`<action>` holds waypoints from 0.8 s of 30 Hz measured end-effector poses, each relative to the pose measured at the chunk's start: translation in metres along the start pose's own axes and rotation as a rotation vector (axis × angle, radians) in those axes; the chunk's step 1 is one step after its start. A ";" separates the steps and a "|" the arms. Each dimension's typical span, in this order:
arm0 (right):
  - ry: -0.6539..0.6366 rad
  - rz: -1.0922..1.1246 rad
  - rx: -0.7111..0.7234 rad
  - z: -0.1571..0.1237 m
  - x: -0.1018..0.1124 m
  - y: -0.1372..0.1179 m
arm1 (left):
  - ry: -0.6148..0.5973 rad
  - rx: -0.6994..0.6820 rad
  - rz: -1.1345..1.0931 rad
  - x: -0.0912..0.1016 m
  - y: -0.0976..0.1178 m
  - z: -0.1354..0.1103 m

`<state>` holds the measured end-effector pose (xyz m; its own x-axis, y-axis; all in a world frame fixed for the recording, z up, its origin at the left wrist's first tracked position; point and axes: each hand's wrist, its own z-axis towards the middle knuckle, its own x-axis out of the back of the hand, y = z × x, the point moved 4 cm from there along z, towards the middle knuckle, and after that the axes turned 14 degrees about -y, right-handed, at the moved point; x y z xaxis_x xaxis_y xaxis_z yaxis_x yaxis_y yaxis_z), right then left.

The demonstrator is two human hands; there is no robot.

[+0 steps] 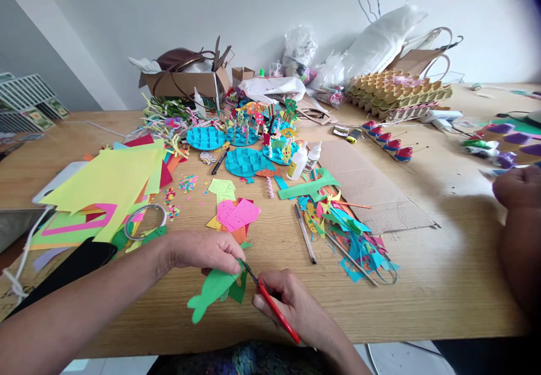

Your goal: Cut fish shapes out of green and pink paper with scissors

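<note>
My left hand pinches a green paper fish near its head end, its forked tail hanging toward the table's front edge. My right hand is wrapped round red-handled scissors. The scissor blades meet the green paper just beside my left fingertips. Another green scrap hangs behind the fish, partly hidden by it. Beyond my left hand lie pink paper cut-outs and a pale yellow-green paper fish. A pen lies beyond my right hand.
A stack of coloured paper lies left, with a tape roll on it. Paper scraps and a cardboard sheet are right. Glue bottles stand by blue paper discs. Another person's arm rests at far right.
</note>
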<state>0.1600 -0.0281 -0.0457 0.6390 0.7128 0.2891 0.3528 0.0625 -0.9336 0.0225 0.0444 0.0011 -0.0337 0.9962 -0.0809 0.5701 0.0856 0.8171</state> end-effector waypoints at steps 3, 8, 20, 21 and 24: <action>-0.006 0.011 0.007 0.000 0.001 0.001 | -0.006 0.004 -0.007 0.000 -0.001 0.001; 0.005 -0.014 0.024 0.000 0.001 0.003 | -0.008 0.004 -0.016 0.000 0.001 0.002; -0.022 0.025 0.029 0.001 0.003 0.000 | -0.029 0.004 -0.005 0.002 0.000 0.004; -0.020 0.033 0.031 0.001 0.003 0.001 | -0.027 0.003 -0.007 0.001 -0.001 0.003; 0.025 0.119 0.032 0.002 0.002 0.004 | 0.015 -0.014 -0.026 0.000 -0.006 0.001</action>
<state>0.1612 -0.0251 -0.0498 0.6918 0.6991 0.1805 0.2516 0.0010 -0.9678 0.0197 0.0436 -0.0039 -0.0608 0.9938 -0.0931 0.5571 0.1112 0.8230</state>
